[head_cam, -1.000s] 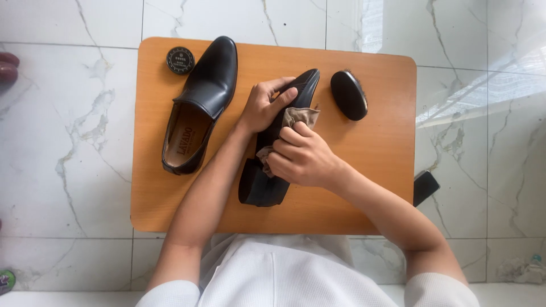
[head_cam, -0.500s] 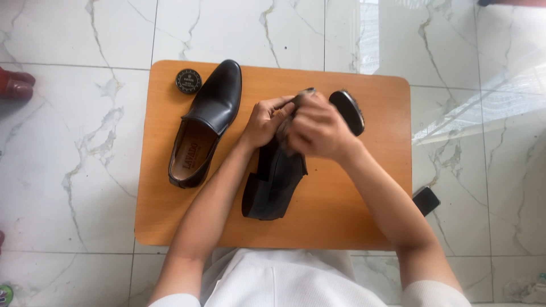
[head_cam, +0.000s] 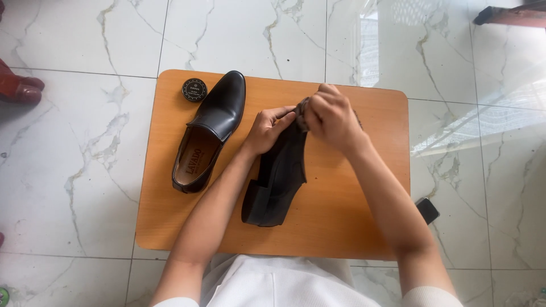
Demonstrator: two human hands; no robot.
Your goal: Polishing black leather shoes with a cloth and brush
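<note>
On a small orange wooden table [head_cam: 341, 227] a black leather shoe [head_cam: 277, 182] lies tilted on its side, sole edge and heel toward me. My left hand [head_cam: 266, 129] grips it near the toe. My right hand [head_cam: 331, 116] presses a crumpled brown cloth [head_cam: 302, 108] against the toe, covering the tip. A second black shoe [head_cam: 209, 132] stands upright to the left, its tan insole showing. A round black tin [head_cam: 194, 90] sits at the table's far left corner.
White marble floor tiles [head_cam: 74, 170] surround the table. A reddish shoe [head_cam: 20, 88] lies at the left edge of the floor. A small dark object [head_cam: 427, 210] pokes out at the table's right side. My white-clothed lap [head_cam: 278, 284] is below the table's near edge.
My right hand with the cloth has moved from the shoe's middle up to its toe. The oval black brush seen earlier to the right is now hidden behind that hand.
</note>
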